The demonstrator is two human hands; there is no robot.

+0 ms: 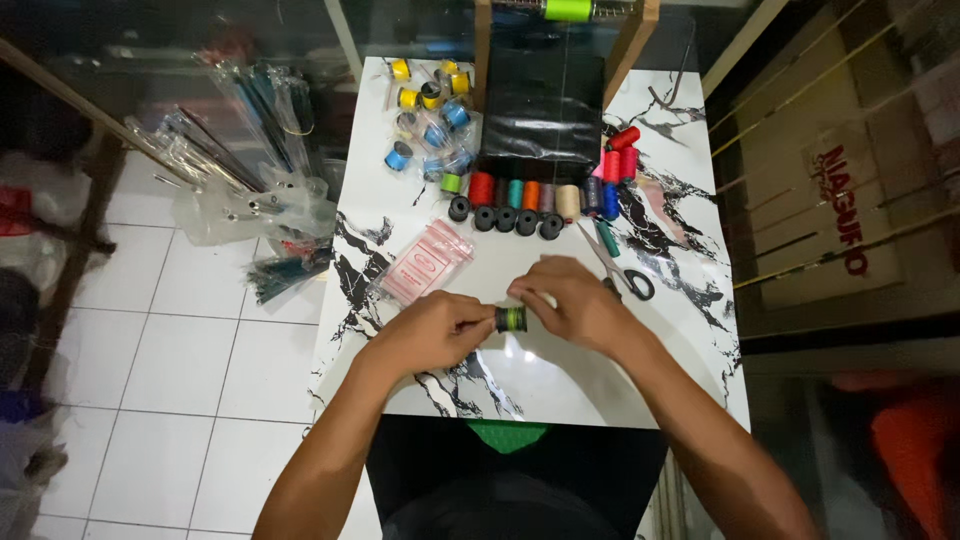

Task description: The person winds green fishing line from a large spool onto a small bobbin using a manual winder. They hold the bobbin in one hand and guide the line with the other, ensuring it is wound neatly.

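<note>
Both my hands meet over the middle of a white marble-patterned table (560, 385). Between them is a small black spool (511, 319) wound with green thread. My left hand (432, 333) grips its left end with the fingertips. My right hand (572, 302) pinches its right end from above. A thin green thread runs up from the spool toward a large green thread roll (567, 9) on a wooden stand at the table's far edge.
A row of coloured thread spools (545, 195) and several empty black spools (506, 218) lie behind my hands. Scissors (625, 272) rest to the right, small plastic bags (424, 265) to the left, bagged yellow and blue spools (432, 110) at the far left. Plastic-wrapped rods (240, 170) lie on the tiled floor.
</note>
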